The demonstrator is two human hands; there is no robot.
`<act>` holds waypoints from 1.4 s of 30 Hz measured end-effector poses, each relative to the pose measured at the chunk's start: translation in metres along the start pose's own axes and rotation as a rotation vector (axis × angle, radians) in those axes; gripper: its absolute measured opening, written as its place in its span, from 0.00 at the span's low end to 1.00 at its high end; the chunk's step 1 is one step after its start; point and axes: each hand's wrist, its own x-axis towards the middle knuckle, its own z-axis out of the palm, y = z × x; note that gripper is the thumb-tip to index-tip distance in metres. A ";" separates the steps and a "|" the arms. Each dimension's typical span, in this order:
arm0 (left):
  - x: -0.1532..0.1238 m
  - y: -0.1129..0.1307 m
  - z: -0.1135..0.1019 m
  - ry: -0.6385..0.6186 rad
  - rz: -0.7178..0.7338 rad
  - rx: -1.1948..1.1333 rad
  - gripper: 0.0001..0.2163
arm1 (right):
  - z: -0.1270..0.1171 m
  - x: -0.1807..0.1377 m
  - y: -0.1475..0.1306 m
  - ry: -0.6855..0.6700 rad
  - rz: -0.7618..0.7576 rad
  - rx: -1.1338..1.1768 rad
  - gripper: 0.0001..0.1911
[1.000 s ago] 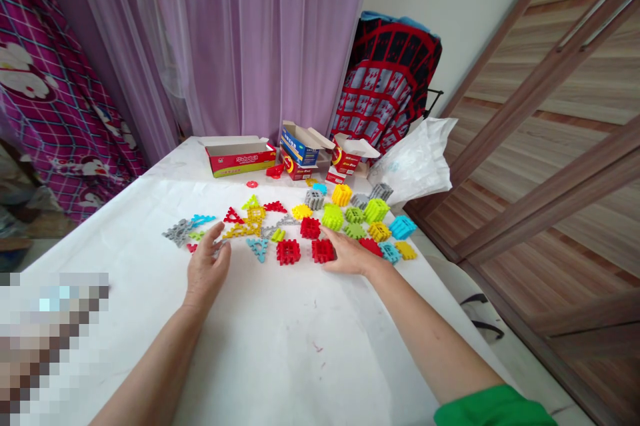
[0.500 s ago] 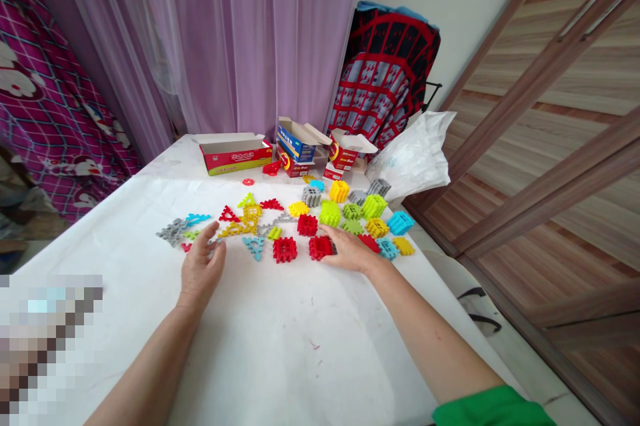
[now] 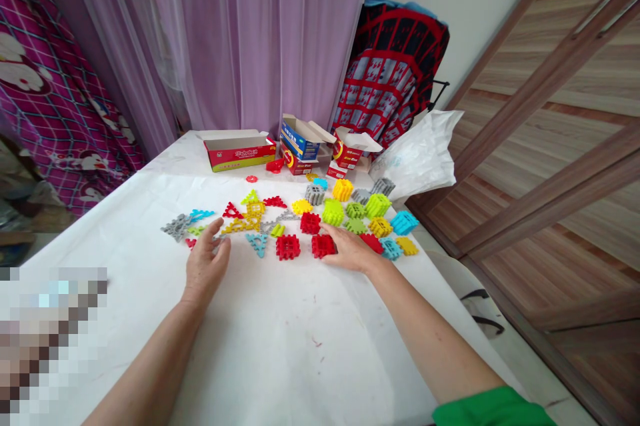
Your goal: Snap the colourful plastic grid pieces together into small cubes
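My left hand [image 3: 207, 261] is over the left part of the table, fingers apart and holding nothing. Near its fingertips lie a yellow lattice piece [image 3: 240, 224] and a light blue triangle [image 3: 258, 244]. A grey heap of interlocking pieces [image 3: 176, 228] sits to its left. On the other side, my right hand [image 3: 350, 250] grips the right side of a red block of notched squares [image 3: 321, 246], thumb in front and fingers behind. A second red block [image 3: 288, 248] stands just left of it, and another red block [image 3: 310, 223] is behind. The palm hides some pieces.
Stacked square pieces in several colours, such as a lime green stack [image 3: 333, 212], spread over the table's right side. At the back stand a long red box [image 3: 240, 158], a blue box [image 3: 300, 141] and a red open box [image 3: 347, 153]. A white bag [image 3: 423, 153] leans at the right edge.
The view has shifted slightly, so everything sits a little further right. Both hands keep nearly the same places relative to the pieces.
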 end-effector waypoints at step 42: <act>0.015 0.073 0.061 -0.764 0.659 0.727 0.40 | 0.045 -0.054 -0.011 0.701 0.141 0.635 0.13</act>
